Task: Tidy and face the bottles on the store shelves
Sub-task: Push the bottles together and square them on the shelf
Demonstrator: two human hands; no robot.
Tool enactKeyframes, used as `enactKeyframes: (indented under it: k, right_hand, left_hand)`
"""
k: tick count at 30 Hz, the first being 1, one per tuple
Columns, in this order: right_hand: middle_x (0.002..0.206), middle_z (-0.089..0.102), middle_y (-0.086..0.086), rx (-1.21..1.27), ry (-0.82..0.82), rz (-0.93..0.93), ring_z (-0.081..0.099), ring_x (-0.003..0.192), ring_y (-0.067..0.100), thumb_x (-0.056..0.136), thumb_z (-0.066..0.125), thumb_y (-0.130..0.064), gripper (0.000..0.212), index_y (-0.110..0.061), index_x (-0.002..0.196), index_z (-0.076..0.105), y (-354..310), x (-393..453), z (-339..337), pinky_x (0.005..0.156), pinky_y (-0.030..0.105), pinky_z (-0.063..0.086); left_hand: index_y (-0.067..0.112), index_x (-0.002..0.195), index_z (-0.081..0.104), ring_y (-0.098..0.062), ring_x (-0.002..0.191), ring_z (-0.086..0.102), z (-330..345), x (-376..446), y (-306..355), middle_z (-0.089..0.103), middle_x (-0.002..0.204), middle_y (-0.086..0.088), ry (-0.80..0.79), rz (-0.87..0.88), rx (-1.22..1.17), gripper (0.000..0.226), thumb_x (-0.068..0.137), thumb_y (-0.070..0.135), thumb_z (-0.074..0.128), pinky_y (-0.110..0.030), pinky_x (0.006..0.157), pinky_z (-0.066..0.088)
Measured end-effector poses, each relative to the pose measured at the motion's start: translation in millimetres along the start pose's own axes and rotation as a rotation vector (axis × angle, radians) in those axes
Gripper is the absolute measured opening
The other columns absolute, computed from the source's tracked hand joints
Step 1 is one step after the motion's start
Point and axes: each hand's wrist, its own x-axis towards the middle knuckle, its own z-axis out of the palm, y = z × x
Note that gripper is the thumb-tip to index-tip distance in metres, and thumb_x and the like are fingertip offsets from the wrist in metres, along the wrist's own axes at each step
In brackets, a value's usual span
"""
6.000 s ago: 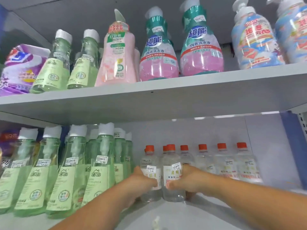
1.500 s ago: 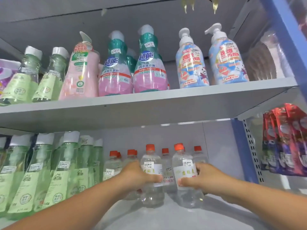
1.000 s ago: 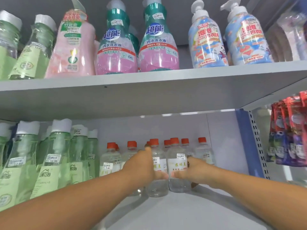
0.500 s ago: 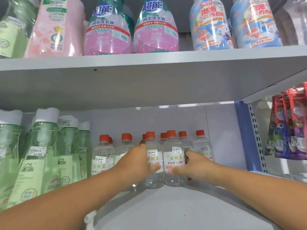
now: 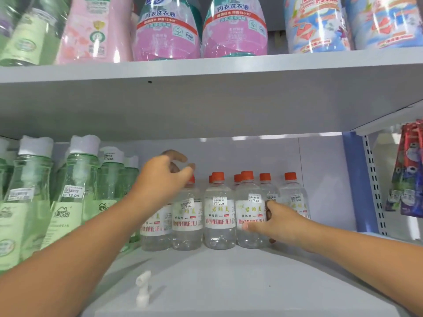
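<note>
Several clear bottles with orange-red caps and white labels (image 5: 219, 213) stand in rows on the lower shelf (image 5: 229, 282), labels facing out. My right hand (image 5: 280, 223) grips the front bottle on the right of the row (image 5: 248, 202), thumb across its label and fingers behind it. My left hand (image 5: 163, 179) hovers above the left bottles, just beside a red cap (image 5: 191, 179), fingers loosely curled and holding nothing. Its forearm hides part of the leftmost clear bottle (image 5: 155, 227).
Tall green bottles with white caps (image 5: 73, 191) crowd the lower shelf's left. The upper shelf (image 5: 206, 72) carries pink, teal-pink and blue bottles. A small white plastic piece (image 5: 143, 289) lies on the shelf front. A blue upright (image 5: 357, 184) and hanging packets (image 5: 409, 170) stand right.
My left hand has let go of its clear bottle and risen above the caps. My right hand keeps its grip on the bottle. The view has moved closer to the lower shelf.
</note>
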Motion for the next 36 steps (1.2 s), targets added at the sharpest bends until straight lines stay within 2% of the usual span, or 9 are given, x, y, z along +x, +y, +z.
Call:
enactKeyframes:
  k: [2, 6, 9, 11, 14, 20, 31, 34, 36]
  right_hand:
    - [0.104, 0.071, -0.019, -0.007, -0.008, 0.002, 0.068, 0.095, 0.002, 0.075, 0.085, -0.049, 0.051, -0.033, 0.116, 0.06, 0, 1, 0, 0.084, 0.028, 0.06]
    - [0.106, 0.072, -0.017, 0.017, -0.032, 0.02, 0.069, 0.097, 0.004, 0.077, 0.084, -0.044, 0.049, -0.032, 0.117, 0.059, -3, -1, -1, 0.086, 0.031, 0.06]
    - [0.103, 0.074, -0.014, 0.037, -0.037, 0.031, 0.071, 0.094, 0.006, 0.078, 0.084, -0.036, 0.044, -0.03, 0.114, 0.061, -3, -3, 1, 0.089, 0.034, 0.06]
    - [0.103, 0.074, -0.013, 0.028, -0.031, 0.042, 0.072, 0.094, 0.007, 0.076, 0.084, -0.036, 0.046, -0.03, 0.115, 0.061, -3, -2, 1, 0.09, 0.036, 0.06]
    - [0.103, 0.074, -0.014, 0.02, -0.023, 0.049, 0.071, 0.096, 0.008, 0.075, 0.085, -0.037, 0.047, -0.031, 0.115, 0.061, -2, -1, 2, 0.092, 0.038, 0.059]
    - [0.105, 0.074, -0.014, 0.025, -0.01, 0.059, 0.071, 0.096, 0.007, 0.076, 0.086, -0.035, 0.048, -0.03, 0.116, 0.06, 0, -2, 1, 0.092, 0.036, 0.06]
    - [0.105, 0.071, -0.01, -0.114, -0.064, 0.069, 0.07, 0.095, 0.012, 0.079, 0.083, -0.044, 0.047, -0.027, 0.117, 0.061, -18, -16, -5, 0.09, 0.038, 0.06]
    - [0.122, 0.069, -0.01, -0.358, -0.125, 0.015, 0.067, 0.106, 0.015, 0.088, 0.072, -0.052, 0.06, -0.03, 0.14, 0.053, -38, -39, -14, 0.093, 0.032, 0.055]
    - [0.135, 0.063, -0.004, -0.447, -0.03, -0.041, 0.061, 0.117, 0.021, 0.091, 0.066, -0.056, 0.071, -0.03, 0.151, 0.04, -59, -57, -26, 0.095, 0.033, 0.047]
  left_hand:
    - [0.022, 0.117, 0.06, -0.016, 0.078, 0.065, -28, 5, -18, 0.071, 0.09, 0.001, 0.088, -0.087, -0.052, 0.034, 0.091, 0.042, 0.068, -0.029, 0.065, 0.047]
    - [0.018, 0.135, 0.047, -0.02, 0.108, 0.058, -35, -19, -56, 0.056, 0.133, -0.002, -0.046, -0.186, 0.204, 0.068, 0.085, 0.058, 0.071, -0.035, 0.084, 0.05]
    - [0.018, 0.153, 0.033, -0.025, 0.128, 0.055, -22, -25, -66, 0.051, 0.147, -0.001, -0.103, -0.261, 0.082, 0.089, 0.084, 0.059, 0.072, -0.042, 0.101, 0.05]
    - [0.017, 0.147, 0.038, -0.026, 0.124, 0.058, -17, -25, -73, 0.056, 0.141, -0.002, -0.186, -0.339, 0.115, 0.084, 0.083, 0.058, 0.074, -0.037, 0.098, 0.049]
    - [0.021, 0.121, 0.05, -0.019, 0.103, 0.064, -12, -25, -87, 0.065, 0.115, 0.005, -0.235, -0.347, 0.122, 0.057, 0.081, 0.049, 0.079, -0.034, 0.088, 0.052]
    - [0.026, 0.109, 0.045, -0.014, 0.088, 0.064, -11, -27, -83, 0.063, 0.098, 0.008, -0.218, -0.314, 0.097, 0.038, 0.09, 0.033, 0.077, -0.031, 0.069, 0.048]
    - [0.014, 0.126, 0.05, -0.021, 0.099, 0.06, -18, -37, -71, 0.063, 0.116, -0.001, -0.272, -0.348, 0.109, 0.047, 0.092, 0.036, 0.073, -0.033, 0.083, 0.048]
    - [0.011, 0.136, 0.049, -0.025, 0.112, 0.057, -36, -51, -49, 0.059, 0.131, -0.004, -0.306, -0.353, 0.135, 0.054, 0.096, 0.043, 0.066, -0.031, 0.087, 0.041]
    - [0.018, 0.15, 0.042, -0.025, 0.128, 0.056, -55, -69, -38, 0.054, 0.145, 0.0, -0.175, -0.33, 0.043, 0.064, 0.097, 0.051, 0.06, -0.035, 0.097, 0.043]
